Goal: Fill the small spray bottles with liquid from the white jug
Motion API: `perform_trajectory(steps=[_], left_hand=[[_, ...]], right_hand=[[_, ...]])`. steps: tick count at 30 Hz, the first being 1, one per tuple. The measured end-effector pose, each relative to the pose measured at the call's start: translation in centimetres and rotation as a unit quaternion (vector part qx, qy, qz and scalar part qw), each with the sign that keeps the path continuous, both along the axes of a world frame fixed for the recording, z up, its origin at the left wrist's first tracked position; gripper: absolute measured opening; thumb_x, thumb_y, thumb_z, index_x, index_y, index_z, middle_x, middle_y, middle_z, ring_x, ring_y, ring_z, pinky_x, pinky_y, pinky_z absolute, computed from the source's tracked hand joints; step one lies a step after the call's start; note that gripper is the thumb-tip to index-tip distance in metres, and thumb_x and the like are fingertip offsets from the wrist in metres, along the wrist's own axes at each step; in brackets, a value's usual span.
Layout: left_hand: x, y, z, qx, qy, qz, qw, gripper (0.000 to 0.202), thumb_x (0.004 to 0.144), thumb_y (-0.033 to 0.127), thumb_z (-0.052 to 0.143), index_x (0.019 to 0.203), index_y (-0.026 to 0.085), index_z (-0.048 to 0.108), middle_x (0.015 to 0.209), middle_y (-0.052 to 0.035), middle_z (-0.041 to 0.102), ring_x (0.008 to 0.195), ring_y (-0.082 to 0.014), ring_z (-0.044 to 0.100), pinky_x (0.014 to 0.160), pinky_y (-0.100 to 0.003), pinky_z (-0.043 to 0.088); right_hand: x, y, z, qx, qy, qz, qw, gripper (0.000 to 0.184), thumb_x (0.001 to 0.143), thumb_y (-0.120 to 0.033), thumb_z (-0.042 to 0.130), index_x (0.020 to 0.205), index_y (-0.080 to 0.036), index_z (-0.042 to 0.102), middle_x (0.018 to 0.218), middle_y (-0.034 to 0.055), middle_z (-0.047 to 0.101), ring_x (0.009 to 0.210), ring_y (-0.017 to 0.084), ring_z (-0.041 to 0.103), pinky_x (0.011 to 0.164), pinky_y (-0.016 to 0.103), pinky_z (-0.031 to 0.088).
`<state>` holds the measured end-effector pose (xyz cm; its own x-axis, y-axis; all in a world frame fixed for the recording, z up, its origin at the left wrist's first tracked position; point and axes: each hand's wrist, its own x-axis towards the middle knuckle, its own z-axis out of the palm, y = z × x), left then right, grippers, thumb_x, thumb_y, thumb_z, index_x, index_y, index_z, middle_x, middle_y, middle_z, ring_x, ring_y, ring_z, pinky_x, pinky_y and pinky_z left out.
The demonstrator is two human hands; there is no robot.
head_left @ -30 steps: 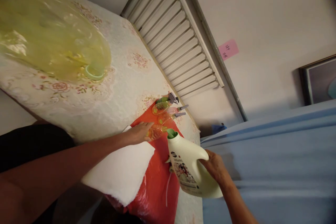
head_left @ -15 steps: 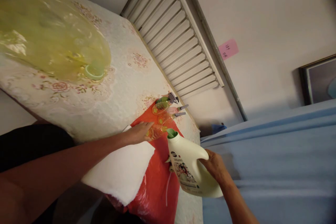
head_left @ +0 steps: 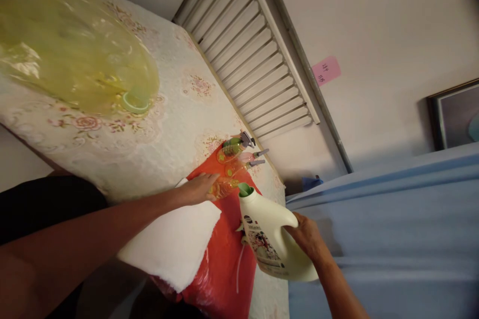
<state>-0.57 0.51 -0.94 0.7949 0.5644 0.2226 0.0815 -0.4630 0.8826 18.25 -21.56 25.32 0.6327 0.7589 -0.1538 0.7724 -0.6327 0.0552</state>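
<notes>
My right hand (head_left: pixel 307 237) is closed round the handle of a large cream-coloured jug (head_left: pixel 269 214) with a printed label. The jug's green pouring spout (head_left: pixel 244 189) meets the mouth of a clear bottle (head_left: pixel 223 188) that holds yellow liquid. My left hand (head_left: pixel 200 188) is closed on that bottle's base end; some fingers are hidden. Beside it stand a greenish spray bottle (head_left: pixel 234 147) and a clear bottle (head_left: pixel 235 166) with a grey nozzle, on a red plastic sheet (head_left: pixel 228 269). Whether liquid is flowing is too small to tell.
A white cloth (head_left: pixel 172 244) lies under my left forearm. A big yellow transparent bag (head_left: pixel 75 55) rests on the flowered tablecloth (head_left: pixel 168 134). Behind are a slatted white rail (head_left: pixel 254 55), a pink note (head_left: pixel 326 71) on the wall and blue fabric (head_left: pixel 392 229) at right.
</notes>
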Motion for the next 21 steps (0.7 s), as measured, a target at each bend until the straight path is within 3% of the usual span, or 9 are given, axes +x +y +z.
perform_trajectory(steps=[5, 13, 21], left_hand=[[0.24, 0.05, -0.53, 0.015, 0.009, -0.002, 1.000, 0.078, 0.078, 0.033, 0.072, 0.147, 0.020, 0.037, 0.137, -0.0135, 0.057, 0.126, -0.0369, 0.050, 0.103, -0.045, 0.042], [-0.11, 0.08, 0.19, 0.012, 0.026, -0.009, 1.000, 0.079, 0.078, 0.035, 0.070, 0.148, 0.019, 0.038, 0.140, -0.0143, 0.056, 0.130, -0.0369, 0.049, 0.105, -0.044, 0.042], [0.25, 0.14, -0.46, 0.013, 0.021, -0.002, 1.000, 0.078, 0.076, 0.036, 0.072, 0.146, 0.021, 0.041, 0.135, -0.0138, 0.059, 0.128, -0.0380, 0.051, 0.101, -0.045, 0.044]], right_hand=[[0.03, -0.02, 0.04, -0.001, 0.006, -0.001, 1.000, 0.028, 0.075, -0.036, 0.052, 0.083, -0.016, 0.070, 0.074, 0.0046, 0.073, 0.076, 0.025, 0.067, 0.063, 0.028, 0.044], [0.00, 0.14, 0.05, -0.008, 0.002, -0.007, 1.000, 0.025, 0.076, -0.036, 0.052, 0.080, -0.017, 0.068, 0.074, 0.0043, 0.072, 0.078, 0.024, 0.068, 0.063, 0.027, 0.044], [-0.26, 0.17, 0.20, -0.005, 0.009, -0.014, 1.000, 0.024, 0.075, -0.036, 0.052, 0.079, -0.018, 0.067, 0.074, 0.0041, 0.072, 0.075, 0.023, 0.066, 0.062, 0.027, 0.044]])
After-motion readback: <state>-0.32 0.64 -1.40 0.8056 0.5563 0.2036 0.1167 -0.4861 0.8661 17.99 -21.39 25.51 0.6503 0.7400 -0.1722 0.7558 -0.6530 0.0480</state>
